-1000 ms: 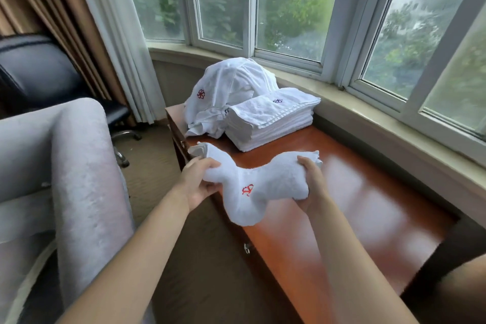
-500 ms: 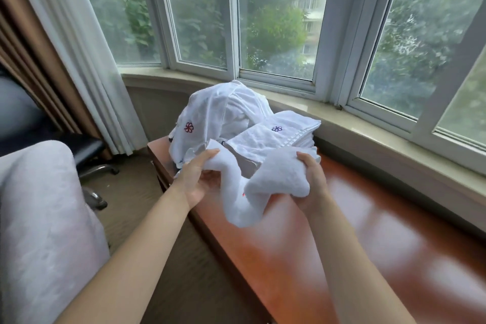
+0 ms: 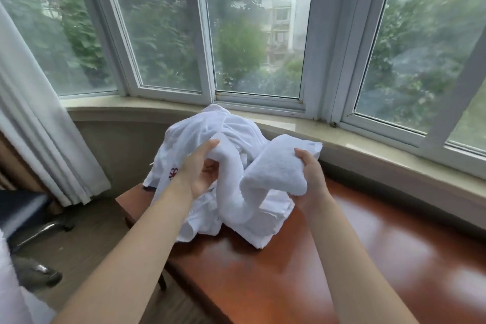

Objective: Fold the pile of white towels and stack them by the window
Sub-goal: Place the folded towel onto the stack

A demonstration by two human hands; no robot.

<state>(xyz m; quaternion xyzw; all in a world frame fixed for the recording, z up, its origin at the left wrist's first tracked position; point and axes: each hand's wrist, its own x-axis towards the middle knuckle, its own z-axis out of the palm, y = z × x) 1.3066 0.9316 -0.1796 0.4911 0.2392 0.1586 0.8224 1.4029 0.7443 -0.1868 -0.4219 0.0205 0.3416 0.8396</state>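
Observation:
A folded white towel (image 3: 273, 173) sags between my two hands, just above the stack of folded towels (image 3: 265, 226) at the far end of the red-brown table (image 3: 355, 258). My left hand (image 3: 200, 171) grips its left end with fingers curled over the top. My right hand (image 3: 313, 179) holds the right end from beneath, thumb on top. The held towel hides most of the stack. Behind it lies a crumpled heap of white cloth (image 3: 210, 126) with a red logo, up against the window sill (image 3: 381, 155).
A bay window (image 3: 257, 34) curves round the table's far side. White and brown curtains (image 3: 39, 139) hang at the left. A black office chair (image 3: 29, 216) stands on the carpet at the lower left, beside a pale upholstered edge.
Both hands have carried the towel forward and up, from over the table's near edge to above the folded stack. The view has tilted up towards the window.

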